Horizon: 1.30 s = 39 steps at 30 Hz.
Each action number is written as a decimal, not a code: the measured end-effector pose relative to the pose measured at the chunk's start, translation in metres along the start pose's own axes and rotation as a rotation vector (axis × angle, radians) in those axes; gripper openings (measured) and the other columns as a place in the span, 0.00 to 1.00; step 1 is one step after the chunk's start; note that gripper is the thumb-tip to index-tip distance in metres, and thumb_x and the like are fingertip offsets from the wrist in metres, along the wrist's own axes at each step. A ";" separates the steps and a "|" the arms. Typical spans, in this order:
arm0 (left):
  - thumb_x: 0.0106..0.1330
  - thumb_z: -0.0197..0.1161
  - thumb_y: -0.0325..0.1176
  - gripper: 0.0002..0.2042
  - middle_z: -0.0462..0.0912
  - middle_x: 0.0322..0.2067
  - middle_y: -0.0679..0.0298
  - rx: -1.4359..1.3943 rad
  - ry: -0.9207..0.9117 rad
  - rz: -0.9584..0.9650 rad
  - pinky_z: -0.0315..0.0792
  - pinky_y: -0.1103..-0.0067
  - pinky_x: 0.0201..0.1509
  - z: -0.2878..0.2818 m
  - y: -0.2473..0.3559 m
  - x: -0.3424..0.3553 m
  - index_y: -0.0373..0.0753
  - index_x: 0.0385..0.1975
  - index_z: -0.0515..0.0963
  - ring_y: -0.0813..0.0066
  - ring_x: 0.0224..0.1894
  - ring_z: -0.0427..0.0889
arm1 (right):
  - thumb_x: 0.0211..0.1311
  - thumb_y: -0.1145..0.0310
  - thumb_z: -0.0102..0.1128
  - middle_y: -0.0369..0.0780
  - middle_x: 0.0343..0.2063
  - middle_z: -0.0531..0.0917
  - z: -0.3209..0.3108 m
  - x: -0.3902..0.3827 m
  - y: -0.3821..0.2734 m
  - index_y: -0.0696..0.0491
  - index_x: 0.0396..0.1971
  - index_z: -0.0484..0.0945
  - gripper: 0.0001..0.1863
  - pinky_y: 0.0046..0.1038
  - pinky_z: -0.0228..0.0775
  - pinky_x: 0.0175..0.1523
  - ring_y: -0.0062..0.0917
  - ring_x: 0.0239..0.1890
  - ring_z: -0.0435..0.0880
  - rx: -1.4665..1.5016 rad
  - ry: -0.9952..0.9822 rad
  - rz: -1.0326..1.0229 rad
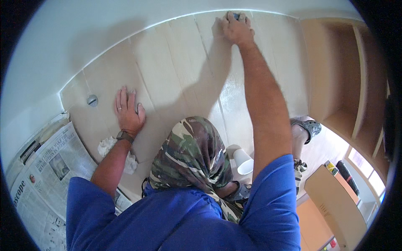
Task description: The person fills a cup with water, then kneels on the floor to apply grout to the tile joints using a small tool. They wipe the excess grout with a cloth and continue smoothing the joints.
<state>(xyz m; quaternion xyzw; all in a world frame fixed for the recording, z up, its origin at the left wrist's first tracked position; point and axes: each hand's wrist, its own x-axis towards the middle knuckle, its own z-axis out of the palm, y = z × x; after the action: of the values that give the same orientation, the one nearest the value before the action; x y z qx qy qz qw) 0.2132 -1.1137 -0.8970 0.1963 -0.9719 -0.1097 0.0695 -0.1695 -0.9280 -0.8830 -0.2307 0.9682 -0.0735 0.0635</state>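
My right hand (238, 29) reaches far ahead to where the tiled floor (167, 58) meets the white wall. Its fingers are closed over a small dark blue-grey object (236, 16), mostly hidden, whose kind I cannot make out. My left hand (129, 112) lies on the floor at the left with its fingers stretched out. Left of those fingertips sits a round grey slotted cap (92, 100). Crumpled white paper or cloth (108, 146) lies beside my left forearm. A white cup (243, 162) is tipped toward me by my knee.
Newspaper sheets (63, 163) cover the floor at the left, along the wall (100, 25). Wooden shelving (335, 75) stands at the right. Lower right is a wooden piece of furniture (335, 205) with things on top. My camouflage-clad knee (188, 154) is in the middle.
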 end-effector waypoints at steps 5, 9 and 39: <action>0.54 0.54 0.36 0.26 0.57 0.63 0.52 0.000 -0.014 -0.052 0.46 0.57 0.67 -0.001 -0.002 -0.006 0.39 0.56 0.67 0.53 0.66 0.53 | 0.64 0.47 0.38 0.50 0.65 0.53 0.019 -0.027 -0.018 0.42 0.62 0.59 0.28 0.56 0.47 0.63 0.49 0.67 0.49 -0.063 0.021 -0.119; 0.54 0.54 0.36 0.26 0.57 0.63 0.52 -0.016 0.013 -0.013 0.47 0.57 0.67 -0.002 0.001 -0.003 0.39 0.55 0.67 0.53 0.66 0.53 | 0.64 0.45 0.38 0.50 0.66 0.51 -0.016 0.010 -0.018 0.44 0.64 0.56 0.31 0.55 0.45 0.64 0.48 0.67 0.48 0.018 -0.179 0.118; 0.54 0.54 0.37 0.25 0.57 0.63 0.52 0.027 -0.017 -0.038 0.46 0.58 0.67 0.000 0.000 -0.007 0.38 0.55 0.67 0.54 0.67 0.52 | 0.62 0.42 0.41 0.52 0.66 0.48 0.020 -0.065 -0.148 0.46 0.66 0.53 0.36 0.57 0.37 0.66 0.50 0.68 0.43 0.004 -0.117 -0.094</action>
<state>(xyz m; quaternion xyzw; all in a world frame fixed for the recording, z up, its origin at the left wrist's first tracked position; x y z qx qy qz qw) 0.2196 -1.1110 -0.8979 0.2145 -0.9700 -0.0997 0.0563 -0.0441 -1.0309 -0.8714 -0.2799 0.9506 -0.0647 0.1172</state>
